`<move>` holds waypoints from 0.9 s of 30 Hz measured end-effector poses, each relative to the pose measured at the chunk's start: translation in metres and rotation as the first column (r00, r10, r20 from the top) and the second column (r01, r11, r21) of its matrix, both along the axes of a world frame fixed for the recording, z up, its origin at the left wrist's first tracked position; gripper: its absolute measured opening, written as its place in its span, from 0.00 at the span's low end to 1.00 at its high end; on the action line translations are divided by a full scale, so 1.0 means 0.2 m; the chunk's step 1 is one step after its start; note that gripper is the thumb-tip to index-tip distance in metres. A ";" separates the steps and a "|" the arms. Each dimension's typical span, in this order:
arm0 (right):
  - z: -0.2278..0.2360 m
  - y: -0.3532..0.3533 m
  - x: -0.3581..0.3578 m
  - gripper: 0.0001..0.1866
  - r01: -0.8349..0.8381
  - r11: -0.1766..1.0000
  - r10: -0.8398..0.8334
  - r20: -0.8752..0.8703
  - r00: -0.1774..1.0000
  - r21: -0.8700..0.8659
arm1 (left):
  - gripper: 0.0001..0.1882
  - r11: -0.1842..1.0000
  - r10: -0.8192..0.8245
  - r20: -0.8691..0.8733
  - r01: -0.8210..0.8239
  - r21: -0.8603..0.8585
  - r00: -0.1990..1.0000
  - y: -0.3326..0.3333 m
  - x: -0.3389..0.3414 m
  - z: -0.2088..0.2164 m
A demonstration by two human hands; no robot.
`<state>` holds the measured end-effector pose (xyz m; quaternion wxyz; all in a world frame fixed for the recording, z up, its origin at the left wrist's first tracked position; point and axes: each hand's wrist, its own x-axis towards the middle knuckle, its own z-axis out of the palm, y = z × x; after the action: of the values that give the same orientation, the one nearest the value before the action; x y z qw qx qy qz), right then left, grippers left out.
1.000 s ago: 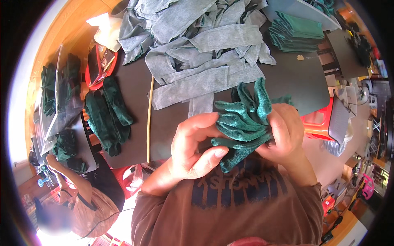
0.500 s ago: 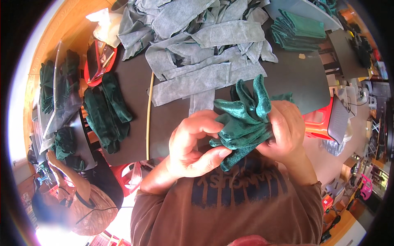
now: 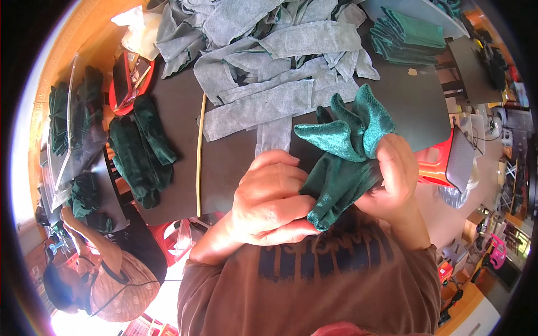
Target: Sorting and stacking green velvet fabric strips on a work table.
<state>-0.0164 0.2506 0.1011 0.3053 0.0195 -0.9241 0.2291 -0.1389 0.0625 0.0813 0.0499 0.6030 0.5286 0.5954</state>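
Observation:
A bunched piece of green velvet fabric (image 3: pixel 342 179) is held up in front of my chest, above the near edge of the table. Its upper end flares into several curled folds. My right hand (image 3: pixel 395 173) is closed round the right side of its middle, thumb pressed on the cloth. My left hand (image 3: pixel 272 204) has its fingers curled, gripping the lower left end; the fingertips are partly hidden. Beyond my hands lies a pile of grey-backed fabric strips (image 3: pixel 252 115), some showing green undersides.
A thin yellow stick (image 3: pixel 200 162) lies on the dark table (image 3: pixel 230 173). Dark green velvet pieces (image 3: pixel 137 157) and a red tray (image 3: pixel 144 92) sit left. Folded green cloths (image 3: pixel 417 36) lie far right, near a red stool (image 3: pixel 437 165). Another person (image 3: pixel 120 285) works at lower left.
My left hand has closed from a loose, spread pinch onto the lower end of the velvet. The upper folds have opened wider, and the lower part now hangs smoother.

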 end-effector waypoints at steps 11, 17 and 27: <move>-0.02 0.02 -0.02 0.32 -0.053 0.985 0.058 -0.028 0.998 0.166 | 0.11 0.998 0.053 0.252 -0.060 0.017 0.966 -0.02 0.04 -0.04; -0.04 0.02 -0.02 0.29 -0.089 0.978 0.111 -0.108 0.988 0.190 | 0.41 0.995 -0.062 0.485 0.016 0.099 0.872 -0.02 0.09 -0.05; -0.05 0.01 -0.03 0.23 -0.111 0.971 0.156 -0.211 0.965 0.209 | 0.19 0.975 0.091 0.128 -0.115 0.190 0.988 -0.01 0.05 -0.07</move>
<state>-0.0226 0.2535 0.0913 0.3886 0.1380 -0.8980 0.1536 -0.1286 0.0615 0.0677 -0.0098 0.5403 0.4938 0.6813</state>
